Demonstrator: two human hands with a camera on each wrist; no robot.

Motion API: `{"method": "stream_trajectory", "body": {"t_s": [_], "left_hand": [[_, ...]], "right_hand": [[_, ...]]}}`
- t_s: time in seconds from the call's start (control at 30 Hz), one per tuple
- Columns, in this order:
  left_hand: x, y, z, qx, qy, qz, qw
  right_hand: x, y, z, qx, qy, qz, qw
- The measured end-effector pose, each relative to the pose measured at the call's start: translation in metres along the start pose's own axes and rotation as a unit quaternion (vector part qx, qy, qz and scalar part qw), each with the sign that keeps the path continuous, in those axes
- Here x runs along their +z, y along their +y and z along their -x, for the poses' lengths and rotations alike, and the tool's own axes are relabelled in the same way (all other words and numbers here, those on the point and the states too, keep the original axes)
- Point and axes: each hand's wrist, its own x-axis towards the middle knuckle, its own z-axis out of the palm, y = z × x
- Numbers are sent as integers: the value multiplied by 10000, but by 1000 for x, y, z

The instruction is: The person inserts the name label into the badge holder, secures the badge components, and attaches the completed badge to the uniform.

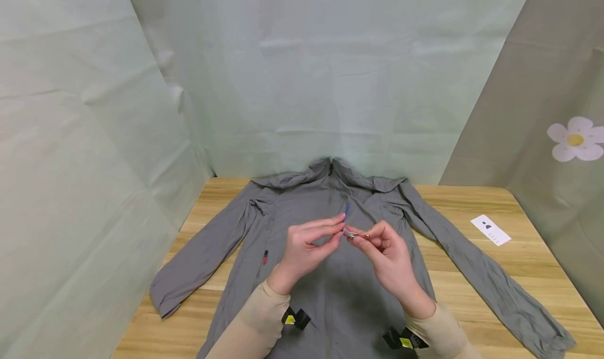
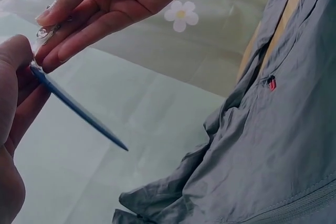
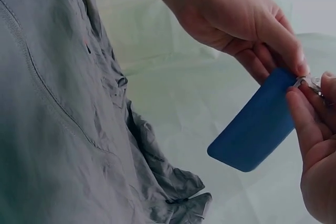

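Observation:
Above a grey zip jacket (image 1: pixel 302 212), both hands meet at a flat blue badge holder (image 3: pixel 254 124) with rounded corners. My left hand (image 1: pixel 306 243) pinches its strap end between thumb and fingers; the blue body points away, edge-on in the left wrist view. A small metal clip (image 2: pixel 43 33) is fixed to that end by a short clear strap. My right hand (image 1: pixel 389 259) holds the clip between thumb and fingers. The jacket lies spread out, front up, collar at the far side and both sleeves stretched outward.
On the wooden table (image 1: pixel 533 275), right of the jacket, lies a white card (image 1: pixel 491 230) with a dark printed figure. Pale fabric walls (image 1: pixel 330 86) enclose the back and sides. A white flower decoration (image 1: pixel 575 139) is on the right wall.

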Motion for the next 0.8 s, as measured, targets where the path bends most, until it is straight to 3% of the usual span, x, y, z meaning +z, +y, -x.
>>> {"method": "stream_trajectory", "body": {"t_s": [0.27,0.53,0.8], "left_hand": [[-3,0,-1,208,3,162,9997],[-3,-1,-2,363,112,205,9991],[-2,-3,-1,550,227,165,9981]], "right_hand": [[0,2,0,-251,-203,-97,9994],[0,3,2,-37,-200,50,9998],[-1,5,3,-346,-272,224,9988]]}}
